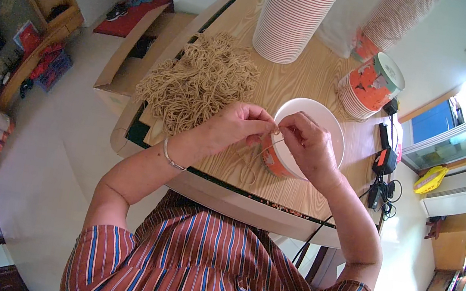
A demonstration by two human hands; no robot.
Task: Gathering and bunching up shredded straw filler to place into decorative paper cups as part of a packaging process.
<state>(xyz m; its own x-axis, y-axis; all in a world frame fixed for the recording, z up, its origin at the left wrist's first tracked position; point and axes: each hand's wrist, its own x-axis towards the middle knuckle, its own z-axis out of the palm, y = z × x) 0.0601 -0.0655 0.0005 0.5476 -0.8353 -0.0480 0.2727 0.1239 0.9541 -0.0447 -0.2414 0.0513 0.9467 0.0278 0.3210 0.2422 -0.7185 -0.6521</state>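
At the centre of the frame, both hands meet over the rim of a paper cup (275,158) that lies tilted on the wooden tabletop (292,82). The cup is orange outside and white inside, with its open mouth facing the upper right. The left hand (236,125) has its fingers pinched together on a thin tan string (278,143) at the near edge of the rim. The right hand (308,145) rests against the rim, its thumb and forefinger closed on the same string just beside the left fingertips. A loose loop of string lies on the tabletop below the cup. A metal bracelet (172,157) circles the left wrist.

To the upper left of the hands lies a large pile of tan strings (201,79). At the top centre stands a tall stack of cups (293,15). At the upper right, a shorter stack of orange cups (370,85) leans on its side.
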